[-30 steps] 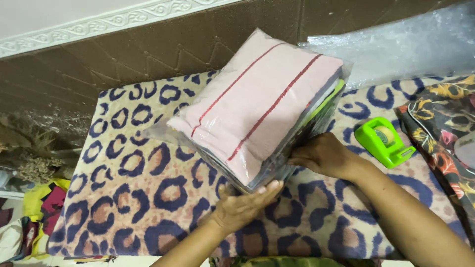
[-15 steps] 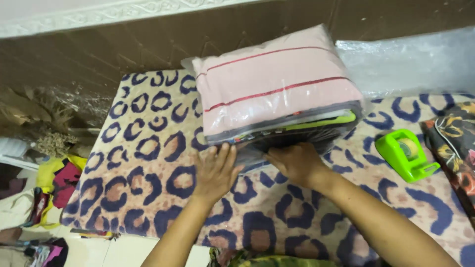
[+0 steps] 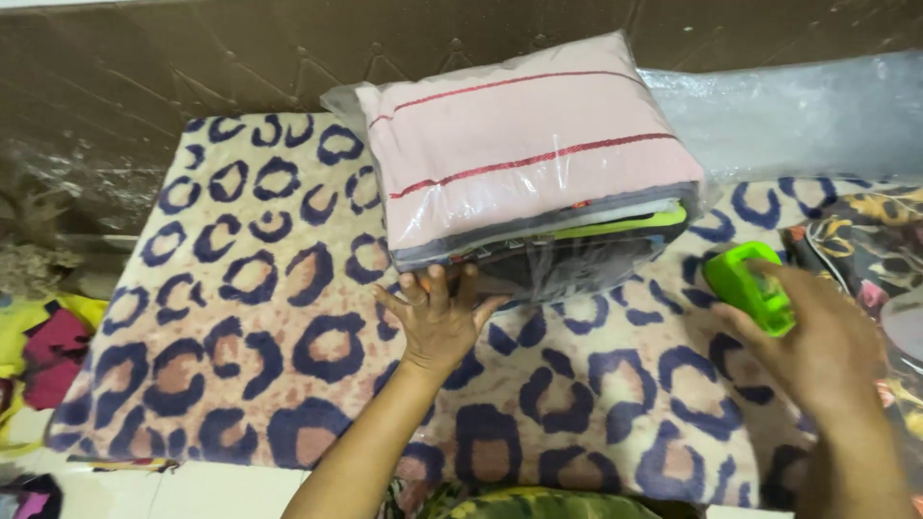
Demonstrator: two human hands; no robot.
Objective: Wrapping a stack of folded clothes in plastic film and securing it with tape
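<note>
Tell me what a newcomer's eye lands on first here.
First, the clear plastic bag of folded clothes, pink red-striped cloth on top, at the far middle of the leopard-print blanket. The left hand presses flat against its near edge. At right, the right hand touches a bright green tape dispenser.

The right hand (image 3: 817, 351) has left the near edge of the clear-bagged stack of folded cloth (image 3: 534, 163), where it pressed half a second ago, and gone out to the right, where its fingers now lie on the green tape dispenser (image 3: 750, 286). The left hand (image 3: 437, 317) has slid up from the leopard-print blanket (image 3: 240, 317) until its spread fingertips meet the bag's near edge alone. The stack, skewed a second ago with one corner toward the person, now lies nearly square to them.
</note>
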